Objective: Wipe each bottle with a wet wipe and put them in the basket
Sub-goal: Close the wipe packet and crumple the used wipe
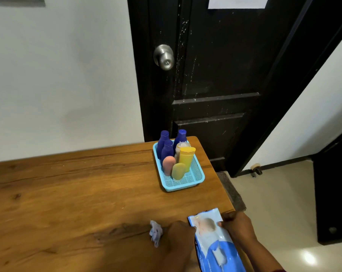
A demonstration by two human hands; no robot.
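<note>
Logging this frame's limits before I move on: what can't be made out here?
Head view only:
- wipe pack: print blurred, lower end cut off by the bottom edge.
- pale bottle: mostly hidden behind the yellow tube in the basket.
- left hand: blurred, so its grip on the pack is unclear.
- crumpled wipe: too blurred to judge wetness.

Wooden desk [68,193] fills the lower left, grain and dark knots showing, and its far right corner sits in front of a black panelled door [215,75]. There's 1 round silver knob [164,57] at the door's left edge and a white sheet of paper [238,2] at its top. White wall [58,75] lies behind the desk's far edge. Off the desk's right edge there's pale glossy floor [274,213], a small doorstop [255,169] by the skirting and a dark cabinet [335,193].
</note>
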